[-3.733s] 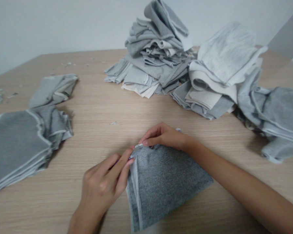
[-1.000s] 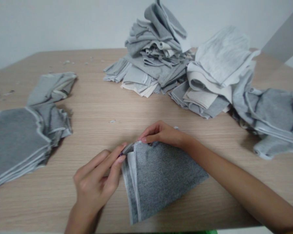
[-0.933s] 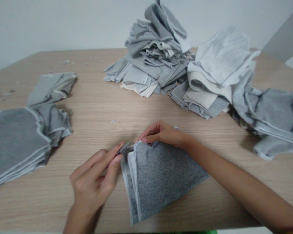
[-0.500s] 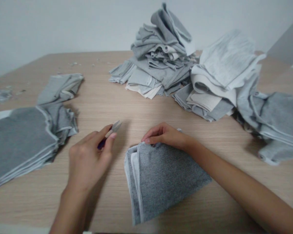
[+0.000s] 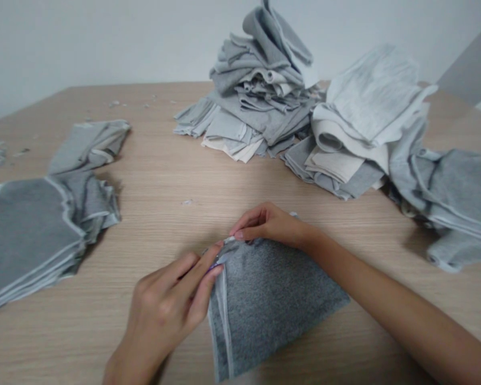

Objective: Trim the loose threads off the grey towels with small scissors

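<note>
A folded piece of dark grey fabric (image 5: 280, 299) with pale edging lies in front of me. My right hand (image 5: 266, 224) pinches its upper edge between thumb and fingertips. Small thread snips (image 5: 225, 250) with metal blades and a bit of purple on the grip are in my left hand (image 5: 172, 294), whose fingers are closed around them. The blades lie at the fabric's top left corner, close to my right fingertips. My fingers partly cover the snips, so I cannot tell whether the blades touch the fabric.
Grey fabric pieces (image 5: 24, 230) lie stacked at the left, a crumpled one (image 5: 90, 141) behind. A tall heap of grey cloth (image 5: 264, 80) stands at the back, with more fabric (image 5: 372, 101) to its right. A small pale scrap (image 5: 188, 202) lies on the wooden table (image 5: 152, 176).
My left hand has moved right with the snips, from beside the fabric to its upper left corner. A small pale scrap now shows on the table. My right hand keeps its pinch.
</note>
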The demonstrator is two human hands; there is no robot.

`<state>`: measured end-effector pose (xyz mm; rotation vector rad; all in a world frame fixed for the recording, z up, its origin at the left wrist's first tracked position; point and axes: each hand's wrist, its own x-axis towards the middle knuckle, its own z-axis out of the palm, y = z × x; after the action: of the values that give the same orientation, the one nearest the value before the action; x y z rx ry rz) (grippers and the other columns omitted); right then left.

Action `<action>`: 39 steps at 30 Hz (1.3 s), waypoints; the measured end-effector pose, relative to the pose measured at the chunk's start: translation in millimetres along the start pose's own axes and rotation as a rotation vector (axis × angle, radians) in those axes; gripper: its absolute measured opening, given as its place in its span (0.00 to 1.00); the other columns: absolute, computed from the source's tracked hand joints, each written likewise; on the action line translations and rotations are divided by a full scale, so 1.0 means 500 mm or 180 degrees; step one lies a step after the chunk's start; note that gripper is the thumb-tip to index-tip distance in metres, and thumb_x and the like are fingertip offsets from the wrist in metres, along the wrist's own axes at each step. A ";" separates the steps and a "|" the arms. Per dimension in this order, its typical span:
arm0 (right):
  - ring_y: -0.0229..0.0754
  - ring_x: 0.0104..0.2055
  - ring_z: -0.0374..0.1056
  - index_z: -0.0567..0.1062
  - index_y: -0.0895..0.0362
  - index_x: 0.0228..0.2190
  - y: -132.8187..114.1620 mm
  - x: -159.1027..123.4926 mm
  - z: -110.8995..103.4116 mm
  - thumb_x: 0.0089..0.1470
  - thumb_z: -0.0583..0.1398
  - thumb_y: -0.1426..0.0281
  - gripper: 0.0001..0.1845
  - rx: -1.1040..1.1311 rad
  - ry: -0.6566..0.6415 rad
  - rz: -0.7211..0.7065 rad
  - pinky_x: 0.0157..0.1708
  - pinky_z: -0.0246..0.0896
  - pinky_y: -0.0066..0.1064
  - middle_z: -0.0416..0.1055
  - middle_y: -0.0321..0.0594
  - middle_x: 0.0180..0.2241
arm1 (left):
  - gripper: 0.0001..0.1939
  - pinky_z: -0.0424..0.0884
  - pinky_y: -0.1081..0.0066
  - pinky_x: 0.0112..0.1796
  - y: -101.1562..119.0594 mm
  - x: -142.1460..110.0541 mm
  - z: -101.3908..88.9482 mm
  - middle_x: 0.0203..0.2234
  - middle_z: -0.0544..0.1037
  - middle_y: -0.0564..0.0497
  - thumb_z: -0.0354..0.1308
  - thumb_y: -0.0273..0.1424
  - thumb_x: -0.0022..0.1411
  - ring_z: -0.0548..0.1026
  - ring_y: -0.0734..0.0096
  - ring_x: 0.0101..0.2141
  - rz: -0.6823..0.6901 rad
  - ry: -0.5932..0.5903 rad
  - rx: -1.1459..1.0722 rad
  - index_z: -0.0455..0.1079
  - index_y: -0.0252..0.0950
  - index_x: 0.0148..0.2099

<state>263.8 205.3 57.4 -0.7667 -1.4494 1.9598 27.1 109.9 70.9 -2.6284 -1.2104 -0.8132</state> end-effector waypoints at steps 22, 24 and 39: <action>0.32 0.28 0.68 0.84 0.59 0.31 0.003 0.002 0.002 0.44 0.72 0.71 0.08 0.0190 0.0029 0.0022 0.33 0.62 0.25 0.78 0.35 0.26 | 0.18 0.72 0.70 0.30 0.004 -0.005 0.011 0.35 0.78 0.51 0.58 0.29 0.68 0.77 0.72 0.30 -0.0099 -0.0050 0.0143 0.70 0.35 0.58; 0.32 0.28 0.68 0.84 0.59 0.31 0.004 0.002 0.002 0.44 0.71 0.71 0.08 0.0192 0.0032 0.0004 0.33 0.62 0.25 0.78 0.35 0.26 | 0.17 0.72 0.70 0.30 0.004 -0.005 0.012 0.35 0.78 0.50 0.58 0.29 0.68 0.77 0.72 0.29 -0.0089 -0.0013 0.0151 0.70 0.35 0.58; 0.32 0.28 0.68 0.84 0.60 0.32 0.002 0.000 0.003 0.45 0.71 0.72 0.08 0.0151 0.0074 0.0007 0.33 0.61 0.26 0.78 0.35 0.26 | 0.18 0.72 0.71 0.29 0.001 -0.008 0.015 0.35 0.77 0.50 0.59 0.27 0.67 0.76 0.74 0.29 -0.0104 0.0073 0.0009 0.69 0.35 0.59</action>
<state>262.5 204.3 56.9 -0.7679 -1.3842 1.9732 28.7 109.4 62.7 -2.5962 -1.2509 -0.8443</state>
